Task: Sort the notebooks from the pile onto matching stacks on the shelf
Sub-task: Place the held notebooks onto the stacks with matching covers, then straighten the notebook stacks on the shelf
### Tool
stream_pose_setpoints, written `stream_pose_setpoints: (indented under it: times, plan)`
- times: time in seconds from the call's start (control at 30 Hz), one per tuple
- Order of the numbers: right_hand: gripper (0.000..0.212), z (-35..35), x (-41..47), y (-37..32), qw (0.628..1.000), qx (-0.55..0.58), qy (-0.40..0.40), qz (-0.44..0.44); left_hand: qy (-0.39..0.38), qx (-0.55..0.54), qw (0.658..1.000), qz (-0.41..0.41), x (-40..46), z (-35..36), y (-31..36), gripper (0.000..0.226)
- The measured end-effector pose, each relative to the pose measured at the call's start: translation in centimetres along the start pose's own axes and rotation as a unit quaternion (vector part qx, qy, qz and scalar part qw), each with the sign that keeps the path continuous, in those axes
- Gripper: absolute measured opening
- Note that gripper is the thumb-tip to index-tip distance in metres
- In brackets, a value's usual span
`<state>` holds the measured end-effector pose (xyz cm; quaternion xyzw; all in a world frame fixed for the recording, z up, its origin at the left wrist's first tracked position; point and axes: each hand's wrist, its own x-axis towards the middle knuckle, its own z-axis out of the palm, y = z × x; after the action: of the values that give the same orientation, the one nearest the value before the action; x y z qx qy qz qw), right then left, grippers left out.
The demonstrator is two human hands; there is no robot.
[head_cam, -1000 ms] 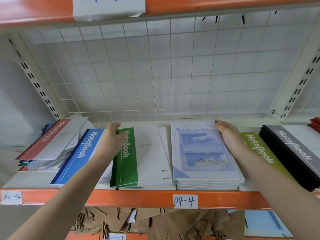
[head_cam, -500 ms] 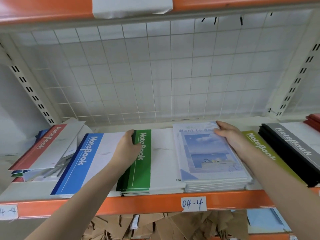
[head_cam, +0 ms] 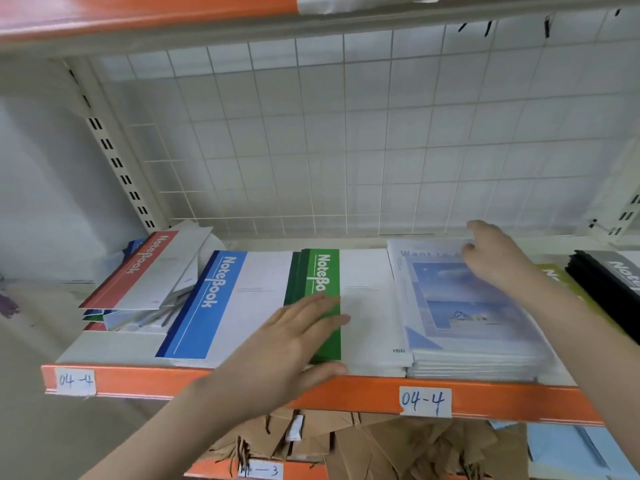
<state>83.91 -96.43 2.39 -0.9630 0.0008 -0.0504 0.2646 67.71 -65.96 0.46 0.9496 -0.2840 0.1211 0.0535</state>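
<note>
A messy pile [head_cam: 149, 282] with a red-spined notebook on top lies at the shelf's left end. Beside it sit a blue-spined notebook stack [head_cam: 221, 306], a green-spined stack [head_cam: 360, 296], and a sky-picture stack [head_cam: 460, 317]. An olive-green notebook [head_cam: 554, 275] and a black stack [head_cam: 609, 278] follow on the right. My left hand [head_cam: 294, 344] lies flat, fingers spread, on the green stack's front, holding nothing. My right hand [head_cam: 495, 258] hovers over the sky stack's far right corner, fingers loosely curled; it grips nothing.
The shelf's orange front rail [head_cam: 242, 386] carries a "04-4" label [head_cam: 424, 401]. A white wire grid [head_cam: 346, 150] closes the back. An orange beam [head_cam: 138, 12] runs overhead. Brown paper bags [head_cam: 398, 445] fill the shelf below.
My left hand slid from the green stack's far left edge back to its front and spread flat. My right hand lifted slightly off the sky stack's far corner. The view shifted left.
</note>
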Motion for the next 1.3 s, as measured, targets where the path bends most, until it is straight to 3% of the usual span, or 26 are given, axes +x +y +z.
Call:
stream_pose_setpoints:
  times: [0.1,0.27,0.6,0.73,0.93,1.03,1.13,1.23,1.3]
  plan:
    - [0.033,1.2,-0.8,-3.3,0.996,-0.044,0.001,-0.071,-0.009,0.081,0.996,0.036,0.2,1.8,0.9,0.048]
    - [0.042,4.1,-1.5,-5.6,0.987,-0.093,-0.045,-0.126,0.022,0.065,0.997,0.017,0.3,2.5,0.5,0.039]
    - [0.048,4.4,-2.4,-6.0,0.986,-0.123,-0.024,-0.109,0.037,0.010,0.999,0.018,0.3,2.6,0.9,0.038]
    - [0.036,4.4,-3.0,-8.4,0.985,-0.130,-0.026,-0.108,0.110,-0.049,0.993,-0.012,-0.3,0.6,-0.5,0.037]
    - [0.033,7.2,-4.4,-14.9,0.973,-0.049,-0.072,-0.212,0.187,-0.059,0.953,-0.231,-3.6,-1.3,-8.5,0.028]
    - [0.027,9.3,-5.2,-18.3,0.962,-0.011,-0.107,-0.251,0.179,-0.066,0.893,-0.407,-6.4,-2.1,-13.6,0.029]
    - [0.027,11.5,-5.6,-22.2,0.950,0.011,-0.125,-0.285,0.155,-0.069,0.833,-0.527,-9.3,-2.2,-18.8,0.031]
    - [0.025,13.9,-5.5,-26.3,0.939,0.031,-0.141,-0.314,0.110,-0.112,0.778,-0.608,-11.0,-2.0,-22.5,0.028]
    - [0.024,15.4,-5.3,-28.7,0.936,0.032,-0.151,-0.317,0.121,-0.140,0.755,-0.629,-11.4,-1.9,-23.7,0.026]
